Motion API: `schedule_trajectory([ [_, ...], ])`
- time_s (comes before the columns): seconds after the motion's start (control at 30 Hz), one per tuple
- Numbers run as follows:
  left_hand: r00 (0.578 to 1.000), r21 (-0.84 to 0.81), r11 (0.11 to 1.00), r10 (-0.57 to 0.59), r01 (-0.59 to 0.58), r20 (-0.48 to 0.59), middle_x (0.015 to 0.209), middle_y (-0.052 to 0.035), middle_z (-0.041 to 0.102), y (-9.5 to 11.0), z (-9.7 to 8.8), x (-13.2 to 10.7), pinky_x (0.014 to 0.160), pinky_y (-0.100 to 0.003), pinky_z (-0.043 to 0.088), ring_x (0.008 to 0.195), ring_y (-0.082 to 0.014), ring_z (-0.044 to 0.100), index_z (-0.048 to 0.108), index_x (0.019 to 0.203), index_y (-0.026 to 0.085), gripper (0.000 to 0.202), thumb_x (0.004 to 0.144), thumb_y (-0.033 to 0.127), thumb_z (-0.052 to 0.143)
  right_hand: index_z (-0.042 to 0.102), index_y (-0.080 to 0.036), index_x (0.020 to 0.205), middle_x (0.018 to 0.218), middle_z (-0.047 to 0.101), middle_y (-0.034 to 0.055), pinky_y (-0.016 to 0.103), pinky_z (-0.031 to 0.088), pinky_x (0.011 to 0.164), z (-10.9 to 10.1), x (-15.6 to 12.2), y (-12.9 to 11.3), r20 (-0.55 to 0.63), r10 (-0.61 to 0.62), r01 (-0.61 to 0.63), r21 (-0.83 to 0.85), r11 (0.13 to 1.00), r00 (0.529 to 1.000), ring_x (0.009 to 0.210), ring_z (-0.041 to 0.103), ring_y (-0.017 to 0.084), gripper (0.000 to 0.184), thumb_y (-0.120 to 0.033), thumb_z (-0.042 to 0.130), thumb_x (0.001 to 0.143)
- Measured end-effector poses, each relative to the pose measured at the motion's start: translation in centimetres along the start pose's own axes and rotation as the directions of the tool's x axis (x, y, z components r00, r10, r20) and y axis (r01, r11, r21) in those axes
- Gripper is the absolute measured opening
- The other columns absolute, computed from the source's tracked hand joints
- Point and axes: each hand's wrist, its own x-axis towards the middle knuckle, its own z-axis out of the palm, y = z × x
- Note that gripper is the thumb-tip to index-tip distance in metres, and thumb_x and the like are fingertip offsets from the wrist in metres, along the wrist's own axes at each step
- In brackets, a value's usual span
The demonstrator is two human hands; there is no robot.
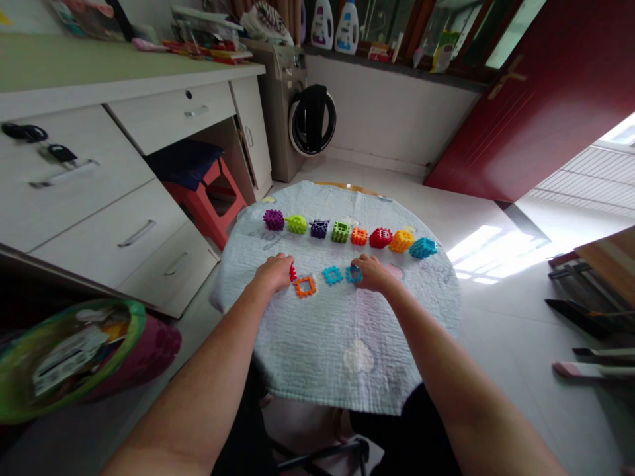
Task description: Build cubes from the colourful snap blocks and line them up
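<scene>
My left hand (pixel 274 271) rests on the cloth-covered round table (pixel 327 350), its fingers curled on a red flat piece (pixel 292 272). My right hand (pixel 371 272) pinches a blue flat piece (pixel 353 274). Between the hands lie an orange square frame piece (pixel 305 285) and a loose blue piece (pixel 333 275). Beyond them stands a row of assembled plastic cubes: purple (pixel 274 219), lime (pixel 296 224), dark purple (pixel 319 229), green (pixel 340 231), orange (pixel 359 236), red (pixel 380 238), amber (pixel 401 240), teal (pixel 423 248).
A white desk with drawers (pixel 99 185) stands at the left, a red stool (pixel 208 192) under it. A washing machine (pixel 297 112) is at the back. A green-rimmed container (pixel 74 357) lies near my left arm. A dark red door (pixel 536 99) is at the right.
</scene>
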Motion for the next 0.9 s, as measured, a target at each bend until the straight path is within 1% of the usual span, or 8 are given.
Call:
schedule_trajectory([
  [0.07, 1.000, -0.013, 1.000, 0.003, -0.003, 0.003, 0.118, -0.0105, 0.058, -0.2, 0.0, 0.1, 0.087, -0.033, 0.048, 0.104, -0.0251, 0.059, 0.059, 0.114, 0.021, 0.038, 0.077, 0.019, 0.056, 0.060, -0.022, 0.122, 0.117, 0.056, 0.0101, 0.034, 0.043, 0.086, -0.5, 0.3, -0.7, -0.043, -0.011, 0.013, 0.025, 1.000, 0.999, 0.102, 0.052, 0.024, 0.054, -0.017, 0.068, 0.069],
  [0.13, 1.000, -0.027, 1.000, -0.001, 0.001, 0.002, 0.117, -0.0108, 0.058, -0.4, 0.0, 0.2, 0.087, -0.033, 0.048, 0.104, -0.0254, 0.060, 0.058, 0.115, 0.021, 0.039, 0.076, 0.021, 0.057, 0.058, -0.023, 0.125, 0.120, 0.054, 0.0095, 0.032, 0.042, 0.089, -0.7, 0.6, -1.7, -0.073, -0.079, 0.083, 0.057, 0.995, 0.994, 0.105, 0.051, 0.023, 0.057, -0.014, 0.066, 0.069],
  [0.2, 1.000, -0.040, 0.999, -0.005, 0.005, -0.003, 0.118, -0.0116, 0.058, -0.6, 0.0, 0.2, 0.088, -0.033, 0.048, 0.105, -0.0261, 0.060, 0.057, 0.117, 0.021, 0.042, 0.075, 0.022, 0.059, 0.057, -0.024, 0.125, 0.122, 0.054, 0.0088, 0.032, 0.040, 0.091, -0.6, 1.2, -2.9, -0.068, -0.150, 0.154, 0.069, 0.986, 0.986, 0.107, 0.050, 0.022, 0.057, -0.011, 0.064, 0.070],
  [0.27, 1.000, -0.050, 0.999, -0.007, 0.007, -0.007, 0.118, -0.0123, 0.058, -0.9, 0.0, 0.1, 0.088, -0.033, 0.048, 0.106, -0.0266, 0.060, 0.057, 0.119, 0.021, 0.044, 0.075, 0.023, 0.059, 0.058, -0.025, 0.124, 0.122, 0.054, 0.0085, 0.033, 0.040, 0.091, -0.1, 1.8, -3.8, -0.048, -0.175, 0.178, 0.064, 0.982, 0.983, 0.107, 0.050, 0.022, 0.056, -0.009, 0.061, 0.071],
  [0.43, 0.999, -0.056, 0.998, -0.038, 0.039, 0.010, 0.119, -0.0101, 0.058, -1.1, -0.2, -0.1, 0.087, -0.032, 0.048, 0.105, -0.0249, 0.061, 0.057, 0.117, 0.024, 0.043, 0.075, 0.025, 0.060, 0.058, -0.027, 0.126, 0.122, 0.054, 0.0098, 0.035, 0.040, 0.090, 1.0, 2.6, -4.2, -0.011, -0.180, 0.180, 0.080, 0.980, 0.984, 0.107, 0.050, 0.024, 0.054, -0.011, 0.062, 0.074],
  [0.6, 1.000, -0.060, 0.998, -0.027, 0.027, 0.006, 0.121, -0.0110, 0.058, -0.8, -0.3, 0.0, 0.089, -0.032, 0.047, 0.107, -0.0249, 0.060, 0.056, 0.120, 0.023, 0.046, 0.074, 0.021, 0.059, 0.053, -0.027, 0.133, 0.130, 0.051, 0.0111, 0.036, 0.040, 0.091, 1.1, 2.7, -4.1, -0.002, -0.166, 0.166, 0.085, 0.983, 0.986, 0.111, 0.049, 0.026, 0.068, -0.017, 0.073, 0.068],
  [0.77, 1.000, -0.052, 0.999, -0.011, 0.012, 0.012, 0.121, -0.0136, 0.058, -0.8, -0.1, 0.1, 0.087, -0.033, 0.048, 0.107, -0.0272, 0.060, 0.057, 0.117, 0.019, 0.044, 0.074, 0.020, 0.059, 0.061, -0.020, 0.122, 0.119, 0.057, 0.0115, 0.034, 0.040, 0.093, 0.6, 2.9, -5.1, 0.031, -0.188, 0.187, 0.042, 0.981, 0.982, 0.111, 0.050, 0.025, 0.052, -0.019, 0.069, 0.071],
  [0.9, 1.000, -0.035, 0.999, -0.013, 0.014, 0.011, 0.116, -0.0117, 0.059, -0.9, -0.1, 0.1, 0.088, -0.032, 0.047, 0.105, -0.0254, 0.061, 0.058, 0.115, 0.020, 0.042, 0.073, 0.017, 0.059, 0.063, -0.018, 0.115, 0.113, 0.058, 0.0114, 0.033, 0.041, 0.090, 0.2, 1.5, -5.0, 0.001, -0.159, 0.159, 0.044, 0.986, 0.987, 0.105, 0.052, 0.025, 0.050, -0.023, 0.071, 0.066],
])
